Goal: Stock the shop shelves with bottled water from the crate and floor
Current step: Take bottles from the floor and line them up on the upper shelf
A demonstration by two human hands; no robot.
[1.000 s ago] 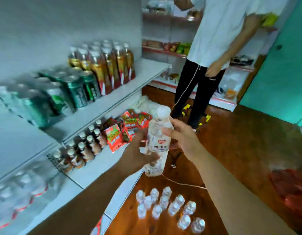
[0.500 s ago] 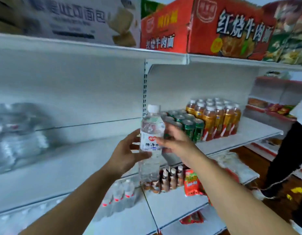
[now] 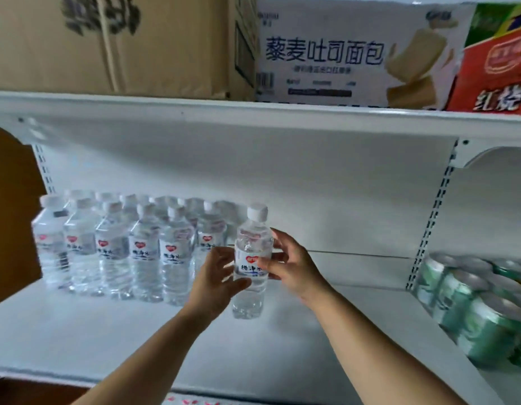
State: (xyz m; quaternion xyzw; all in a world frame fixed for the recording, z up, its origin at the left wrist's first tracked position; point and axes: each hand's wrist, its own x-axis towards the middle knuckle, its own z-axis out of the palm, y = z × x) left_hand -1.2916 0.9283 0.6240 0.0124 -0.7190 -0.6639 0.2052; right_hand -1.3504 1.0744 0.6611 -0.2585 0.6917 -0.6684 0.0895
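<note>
Water bottle (image 3: pixel 251 264) upright | left hand (image 3: pixel 215 283) and right hand (image 3: pixel 293 267) both grip its label band, arms outstretched | whether base touches shelf (image 3: pixel 107 331) unclear

Both bare forearms extended forward, left hand (image 3: pixel 215 283) curled round water bottle (image 3: pixel 253 241) from its left side, right hand (image 3: pixel 294 267) pinching it from the right, thumbs on the near face

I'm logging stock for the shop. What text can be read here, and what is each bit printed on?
"藜麦吐司面包": on the white carton; its small print is blurred.
"红烧", cut off by the frame: on the red carton.
Label of the held bottle: red heart logo, characters too blurred.
Print on the brown carton: blurred.
</note>
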